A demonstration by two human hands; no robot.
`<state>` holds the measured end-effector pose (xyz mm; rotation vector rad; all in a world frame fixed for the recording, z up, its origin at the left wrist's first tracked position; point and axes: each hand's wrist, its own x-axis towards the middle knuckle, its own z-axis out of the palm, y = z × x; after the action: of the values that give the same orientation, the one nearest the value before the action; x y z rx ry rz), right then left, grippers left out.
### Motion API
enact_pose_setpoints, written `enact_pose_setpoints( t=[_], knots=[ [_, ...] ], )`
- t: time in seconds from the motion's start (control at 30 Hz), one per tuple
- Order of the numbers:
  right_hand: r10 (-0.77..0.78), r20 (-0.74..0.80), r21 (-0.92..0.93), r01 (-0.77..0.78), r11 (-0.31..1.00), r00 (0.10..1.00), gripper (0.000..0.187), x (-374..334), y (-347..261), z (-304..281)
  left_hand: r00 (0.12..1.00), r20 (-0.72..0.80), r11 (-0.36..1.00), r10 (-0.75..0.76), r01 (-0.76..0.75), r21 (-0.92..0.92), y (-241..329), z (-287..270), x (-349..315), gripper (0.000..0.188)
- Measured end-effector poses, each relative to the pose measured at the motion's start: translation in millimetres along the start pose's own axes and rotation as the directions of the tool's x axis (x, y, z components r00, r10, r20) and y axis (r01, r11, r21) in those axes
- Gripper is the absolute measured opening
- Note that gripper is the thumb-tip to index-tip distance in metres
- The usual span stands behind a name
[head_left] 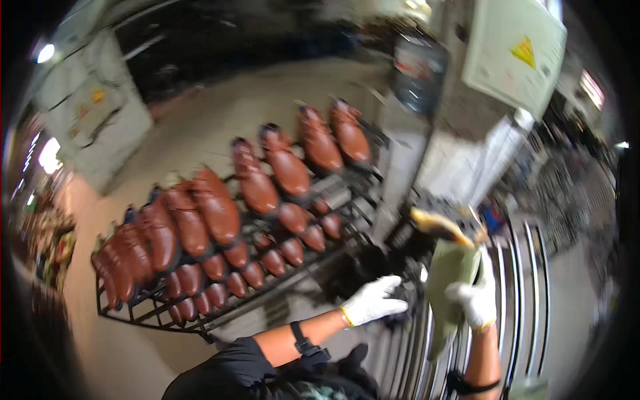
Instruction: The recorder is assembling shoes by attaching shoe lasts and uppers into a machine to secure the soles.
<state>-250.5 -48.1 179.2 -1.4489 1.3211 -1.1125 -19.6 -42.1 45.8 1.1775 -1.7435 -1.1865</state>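
My right hand [477,295], in a white knit glove, is closed on a pale green, limp-looking piece [445,283] that hangs down over metal bars. Motion blur hides its exact kind. Just above its top edge lies a yellow and dark object [440,225], and I cannot tell whether the two are joined. To the left, my left hand [377,301] wears a matching glove with the fingers apart and nothing in them. It hovers between the shoe rack [150,319] and the bars, touching neither as far as I can see.
Brown leather shoes [217,207] fill the tiers of the black rack on the left. Parallel metal rails [520,300] run along the right. Behind stand a pillar with a pale electrical box [510,50] and a large water bottle [419,73]. A grey panel [93,110] stands far left.
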Motion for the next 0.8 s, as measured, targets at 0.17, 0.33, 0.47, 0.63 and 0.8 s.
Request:
enact_pose_setpoints(
  t=[0.17, 0.33, 0.47, 0.63, 0.8],
  knots=[
    [-0.142, -0.478, -0.073, 0.122, 0.99, 0.867, 0.086, -62.6, 86.0, -28.2, 0.922, 0.354, 0.86, -0.16, 0.306, -0.408, 58.3, 90.7, -2.4, 0.058],
    [0.166, -0.756, 0.113, -0.124, 0.986, 0.634, 0.064, -94.3, 97.0, -111.4, 0.865, 0.489, 0.954, 0.108, 0.048, -0.297, 70.5, 169.3, 19.1, 0.072],
    [-0.161, -0.681, -0.724, -0.626, 0.289, 0.714, 0.048, -134.1, 163.8, -265.2, 0.886, 0.419, 0.979, 0.198, -0.159, -0.126, 54.5, 124.1, -0.2, 0.049],
    [0.262, -0.841, -0.48, -0.876, 0.039, 0.473, 0.068, -271.3, 299.8, -479.3, 0.929, -0.333, 0.956, 0.159, -0.06, 0.288, 18.2, -31.6, 0.0, 0.038],
    [-0.238, -0.548, -0.815, -0.448, 0.369, 0.802, 0.058, -170.3, 363.7, -566.7, 0.225, -0.915, 0.676, 0.334, 0.62, 0.399, -15.6, -314.7, -101.4, 0.062]
  ],
)
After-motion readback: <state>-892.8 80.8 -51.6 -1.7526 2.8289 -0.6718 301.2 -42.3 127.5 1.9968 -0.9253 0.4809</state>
